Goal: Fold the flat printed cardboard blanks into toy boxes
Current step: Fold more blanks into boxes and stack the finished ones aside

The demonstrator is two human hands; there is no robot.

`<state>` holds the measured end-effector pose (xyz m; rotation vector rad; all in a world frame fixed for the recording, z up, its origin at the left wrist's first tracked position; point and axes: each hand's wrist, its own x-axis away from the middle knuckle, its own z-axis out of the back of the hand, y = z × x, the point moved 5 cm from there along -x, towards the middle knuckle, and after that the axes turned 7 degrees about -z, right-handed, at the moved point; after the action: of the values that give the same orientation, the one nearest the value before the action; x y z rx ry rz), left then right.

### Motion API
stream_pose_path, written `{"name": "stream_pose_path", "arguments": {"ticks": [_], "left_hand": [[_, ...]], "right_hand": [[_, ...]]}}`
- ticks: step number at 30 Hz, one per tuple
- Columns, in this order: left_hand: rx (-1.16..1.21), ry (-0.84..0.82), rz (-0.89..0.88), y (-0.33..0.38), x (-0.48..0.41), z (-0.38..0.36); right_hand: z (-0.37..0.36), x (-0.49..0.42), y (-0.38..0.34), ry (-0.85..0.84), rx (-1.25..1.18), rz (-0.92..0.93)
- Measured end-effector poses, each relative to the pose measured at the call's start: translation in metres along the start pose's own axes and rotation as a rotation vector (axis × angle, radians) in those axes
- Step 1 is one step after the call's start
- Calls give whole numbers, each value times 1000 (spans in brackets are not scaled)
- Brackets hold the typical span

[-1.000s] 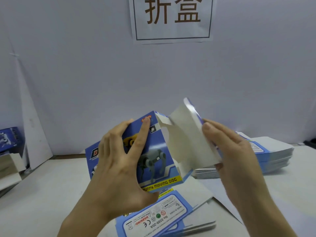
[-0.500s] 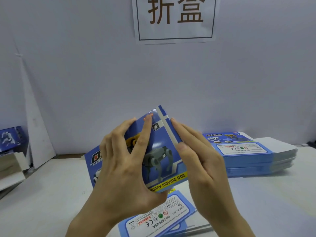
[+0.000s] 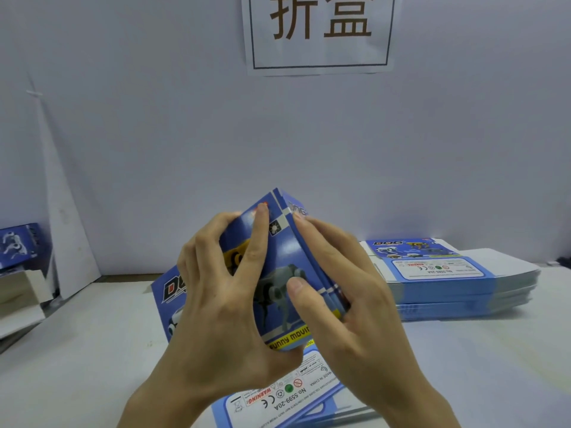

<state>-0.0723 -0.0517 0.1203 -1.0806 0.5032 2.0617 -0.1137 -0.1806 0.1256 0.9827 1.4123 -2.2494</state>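
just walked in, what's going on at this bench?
A person is folding up a blue toy dog box, held above the table. The left hand grips its front panel, while the right hand pinches the end, fingers on the closed end flap and thumb on the front. A flat blank lies under the hands, and a stack of blanks waits to the right.

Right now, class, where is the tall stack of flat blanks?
In the head view, the stack lies at right on the table, beyond the right hand.
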Motion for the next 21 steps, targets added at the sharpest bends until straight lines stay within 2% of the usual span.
{"name": "stream_pose_path", "arguments": {"ticks": [7, 11, 21], "left_hand": [[-36, 31, -15, 1, -1, -1], [-5, 87, 30, -1, -3, 2], [-54, 101, 54, -8, -3, 14]], "right_hand": [[-3, 0, 4, 2, 33, 5], [1, -1, 8, -88, 31, -2], [-12, 2, 12, 5, 26, 92]]}}
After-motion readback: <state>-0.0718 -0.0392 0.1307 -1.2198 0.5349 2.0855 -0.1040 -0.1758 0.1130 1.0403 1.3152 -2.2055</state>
